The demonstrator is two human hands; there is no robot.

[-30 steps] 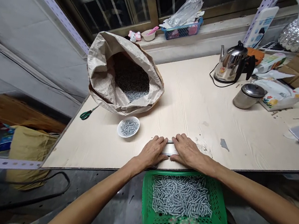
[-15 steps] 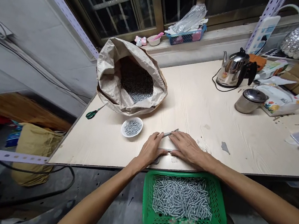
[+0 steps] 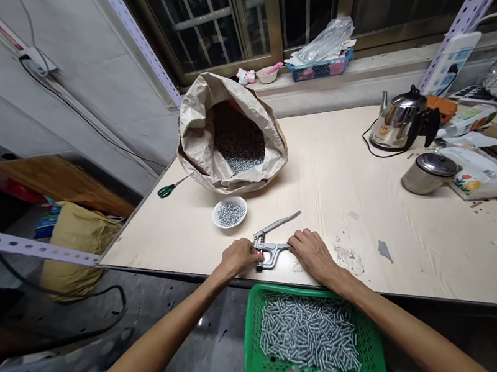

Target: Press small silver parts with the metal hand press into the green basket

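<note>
Grey metal snap pliers (image 3: 273, 255) lie on the table near its front edge, their two handles spread apart and a small red part showing at the head. My left hand (image 3: 238, 256) is closed, with thumb and fingers pinching at the head of the pliers; whether a small piece is also between them is hidden. With bent fingers my right hand (image 3: 313, 254) grips the end of the lower handle. The upper handle stands free of both hands. Below the table edge, a green plastic basket (image 3: 251, 337) of small silvery threaded metal pieces (image 3: 312, 334) rests at my lap.
A small white bowl (image 3: 215, 217) of metal pieces stands left of the pliers. Behind it sits a large paper sack (image 3: 196, 115), partly filled. Green-handled scissors (image 3: 166, 190) lie at the left edge. A kettle (image 3: 397, 125) and a lidded metal pot (image 3: 421, 181) stand back right.
My left hand has shifted to the head of the pliers, and my right hand has left the upper handle. The pliers now show more fully. The view has moved slightly.
</note>
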